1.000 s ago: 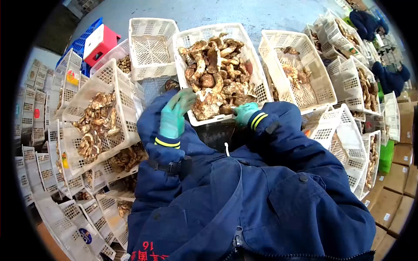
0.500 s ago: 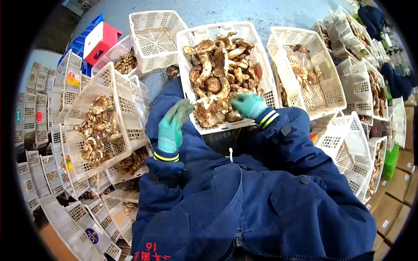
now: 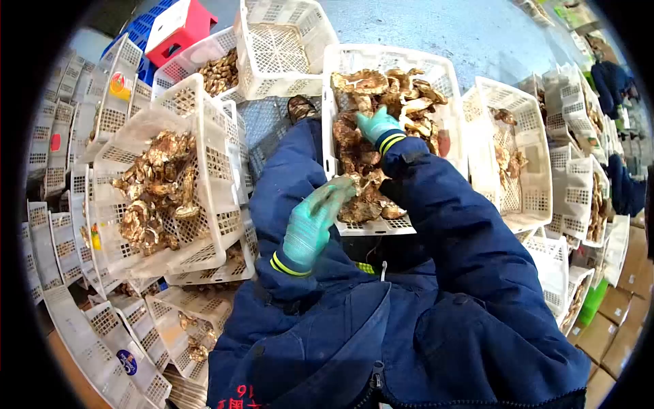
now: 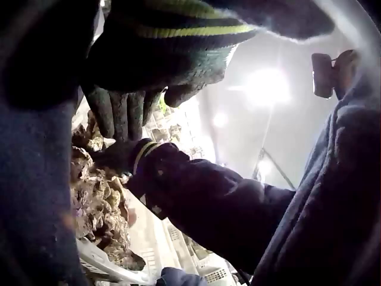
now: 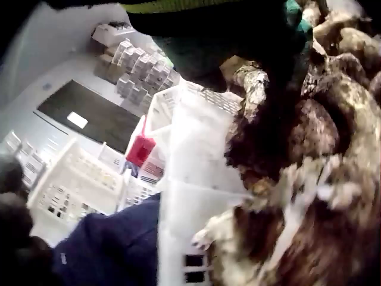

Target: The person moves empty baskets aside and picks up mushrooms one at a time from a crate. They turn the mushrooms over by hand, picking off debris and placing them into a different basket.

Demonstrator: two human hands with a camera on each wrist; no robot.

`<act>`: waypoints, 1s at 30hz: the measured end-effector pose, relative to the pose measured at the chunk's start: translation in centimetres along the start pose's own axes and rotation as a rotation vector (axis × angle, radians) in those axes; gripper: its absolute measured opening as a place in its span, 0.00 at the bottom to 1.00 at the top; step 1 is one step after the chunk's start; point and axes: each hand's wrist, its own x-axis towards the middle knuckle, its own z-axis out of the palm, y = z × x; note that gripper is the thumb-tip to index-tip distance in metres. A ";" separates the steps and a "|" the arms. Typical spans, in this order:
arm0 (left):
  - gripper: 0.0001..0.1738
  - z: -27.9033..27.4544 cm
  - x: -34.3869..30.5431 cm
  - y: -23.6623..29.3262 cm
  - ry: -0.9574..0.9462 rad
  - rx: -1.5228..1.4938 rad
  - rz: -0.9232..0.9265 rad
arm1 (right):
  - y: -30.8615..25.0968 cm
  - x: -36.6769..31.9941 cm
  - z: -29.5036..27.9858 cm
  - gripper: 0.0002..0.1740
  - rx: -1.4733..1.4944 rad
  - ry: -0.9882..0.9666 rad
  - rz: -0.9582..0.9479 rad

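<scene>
A white plastic crate (image 3: 453,82) full of brown mushrooms (image 3: 368,83) stands in front of me, at my knees. My right hand (image 3: 379,125), in a teal glove, reaches in among the mushrooms and grips one; in the right wrist view a pale stem (image 5: 253,83) shows right under the dark glove. The fingertips are partly hidden there. My left hand (image 3: 315,221), gloved alike, is at the crate's near left corner with its fingers straight and side by side, overlapping the nearest mushrooms. Nothing shows in it.
A crate with mushroom clusters (image 3: 204,238) stands at my left, another (image 3: 538,218) at my right with a few mushrooms. Behind are a crate with a bare mesh bottom (image 3: 276,51) and a red and white stool (image 3: 178,31). Stacked crates line both sides, cardboard boxes (image 3: 613,300) the right.
The right hand has moved from the crate's near side deeper into the mushrooms. My left hand has come over to the crate's near left corner. The head view has shifted, so the crates appear further right.
</scene>
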 end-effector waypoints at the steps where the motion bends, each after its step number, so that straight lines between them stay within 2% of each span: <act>1: 0.24 -0.3 0.1 0.0 -0.002 0.002 0.002 | -0.1 0.8 -0.3 0.51 -0.089 0.042 -0.019; 2: 0.24 -0.5 0.2 -0.1 0.002 0.056 -0.010 | -0.6 1.5 -1.1 0.49 -0.101 -0.035 0.054; 3: 0.24 -0.8 0.2 0.2 -0.006 0.108 0.021 | -1.2 1.7 -1.2 0.48 -0.126 -0.027 0.057; 5: 0.23 -0.2 0.4 0.8 0.005 -0.003 -0.046 | -2.1 0.9 -0.2 0.47 -0.221 0.084 -0.065; 8: 0.21 -1.5 0.6 -0.5 -0.048 0.288 0.028 | -2.4 1.4 0.2 0.42 -0.098 -0.037 0.084; 9: 0.21 -1.5 0.5 -1.1 -0.035 0.210 -0.026 | -2.4 1.6 0.1 0.40 -0.069 -0.060 0.133; 10: 0.21 -1.2 0.5 -0.8 -0.018 0.130 -0.079 | -2.6 1.2 -0.8 0.34 -0.043 -0.043 0.134; 11: 0.21 -1.0 0.5 -0.4 0.003 0.051 -0.131 | -1.5 2.3 -0.5 0.33 -0.009 0.035 0.081; 13: 0.22 -0.6 0.7 0.6 -0.022 0.016 -0.113 | 0.7 2.8 -1.8 0.30 0.544 -0.133 -0.040; 14: 0.23 -0.6 0.7 0.5 -0.033 0.037 -0.105 | 1.9 2.4 -1.9 0.22 0.645 -0.084 -0.146; 15: 0.22 -0.2 0.6 0.6 -0.013 -0.016 -0.111 | 3.0 1.5 -1.3 0.18 1.231 -0.141 -0.285; 17: 0.21 0.7 0.4 0.8 0.022 -0.092 -0.086 | 4.2 -3.2 -3.8 0.17 0.978 -0.048 -0.790; 19: 0.20 1.8 -0.2 1.2 0.006 -0.050 -0.059 | 4.6 -9.4 -7.8 0.21 1.479 -0.621 -0.351; 20: 0.20 2.5 -0.5 1.4 -0.022 0.011 -0.059 | 3.9 -13.1 -9.0 0.25 1.583 -0.559 -0.272; 21: 0.20 3.2 -0.8 1.7 -0.048 0.073 -0.059 | 4.5 -14.1 -9.5 0.26 1.610 -0.686 -0.464; 22: 0.22 4.2 -1.0 2.8 -0.080 0.233 0.022 | 5.1 -15.1 -9.3 0.28 1.706 -0.758 -0.537; 23: 0.23 5.0 -1.5 3.0 -0.071 0.199 -0.035 | 5.8 -15.7 -8.9 0.29 1.800 -0.833 -0.613; 25: 0.25 6.4 -2.9 3.4 -0.053 0.142 -0.154 | 6.7 -17.1 -8.9 0.34 1.901 -0.910 -0.598; 28: 0.29 8.3 -4.1 4.6 -0.137 0.030 -0.217 | 7.6 -18.1 -9.0 0.35 1.944 -0.980 -0.698; 30: 0.30 9.1 -4.6 5.0 -0.183 0.025 -0.261 | 8.7 -19.0 -9.6 0.34 2.000 -1.057 -0.632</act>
